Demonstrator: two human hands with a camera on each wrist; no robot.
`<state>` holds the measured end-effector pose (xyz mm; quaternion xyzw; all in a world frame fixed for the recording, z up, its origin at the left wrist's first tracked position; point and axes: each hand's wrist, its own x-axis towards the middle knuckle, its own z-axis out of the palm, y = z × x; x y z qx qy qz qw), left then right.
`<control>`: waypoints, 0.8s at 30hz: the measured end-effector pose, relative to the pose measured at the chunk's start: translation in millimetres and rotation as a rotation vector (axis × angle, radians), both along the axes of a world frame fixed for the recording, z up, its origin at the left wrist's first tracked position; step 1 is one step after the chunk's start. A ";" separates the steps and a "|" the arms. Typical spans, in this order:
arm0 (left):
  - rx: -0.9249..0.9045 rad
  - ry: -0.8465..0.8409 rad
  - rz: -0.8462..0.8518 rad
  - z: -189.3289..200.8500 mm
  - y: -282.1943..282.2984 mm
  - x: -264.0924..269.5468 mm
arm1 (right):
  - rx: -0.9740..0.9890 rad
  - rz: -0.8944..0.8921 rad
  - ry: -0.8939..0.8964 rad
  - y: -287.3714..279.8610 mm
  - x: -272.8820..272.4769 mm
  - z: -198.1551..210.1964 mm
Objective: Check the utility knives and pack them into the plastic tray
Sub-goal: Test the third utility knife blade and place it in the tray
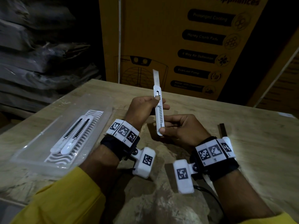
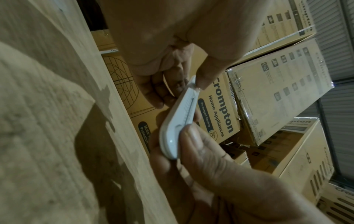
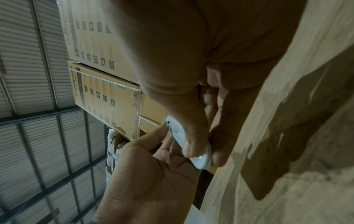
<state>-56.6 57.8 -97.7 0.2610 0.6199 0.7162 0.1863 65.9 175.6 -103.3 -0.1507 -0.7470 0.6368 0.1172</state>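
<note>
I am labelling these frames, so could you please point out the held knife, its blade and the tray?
held knife [image 1: 159,113]: head view, on the white ribbed handle between both hands.
blade [image 1: 156,77]: head view, on the extended metal strip above the handle.
tray [image 1: 29,152]: head view, on the bare clear floor near its left rim.

The large yellow carton [image 1: 186,46] behind the table is showing dark feature labels reading "Prolonged Cooling", "Honey Comb Pads", "4 Way Air Deflection" and "EverLast Pump"; a fifth, blurred, is beginning "Motor with". Its top line is ending in "Appliances". In the left wrist view the same carton [image 2: 216,109] is displaying "Crompton Home Appliances", "Prolonged Cooling" and "Motor … Protection". Print on the stacked cartons [image 3: 107,97] is staying illegible.
</note>
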 end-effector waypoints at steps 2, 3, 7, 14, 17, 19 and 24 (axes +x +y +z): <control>-0.006 0.001 -0.006 0.8 -0.7 0.8 | -0.011 0.003 -0.010 -0.3 0.2 -0.1; -0.008 0.003 -0.007 0.5 -1.0 0.6 | -0.012 0.003 -0.013 -0.8 0.1 -0.6; -0.013 0.008 -0.009 -3.9 0.7 -1.7 | -0.027 0.010 -0.030 -1.7 -0.4 -3.7; -0.031 -0.021 -0.063 -10.5 2.9 -7.9 | -0.035 0.010 -0.054 -1.7 1.0 -5.2; -0.031 -0.049 -0.061 -10.2 2.1 -9.4 | -0.011 0.015 -0.056 -2.8 0.2 -6.4; -0.027 -0.049 -0.037 -9.2 2.0 -8.8 | -0.020 0.015 -0.055 -4.2 -0.5 -6.8; -0.031 -0.041 0.002 -8.9 4.3 -4.3 | -0.003 -0.002 -0.044 -5.5 -2.5 -9.2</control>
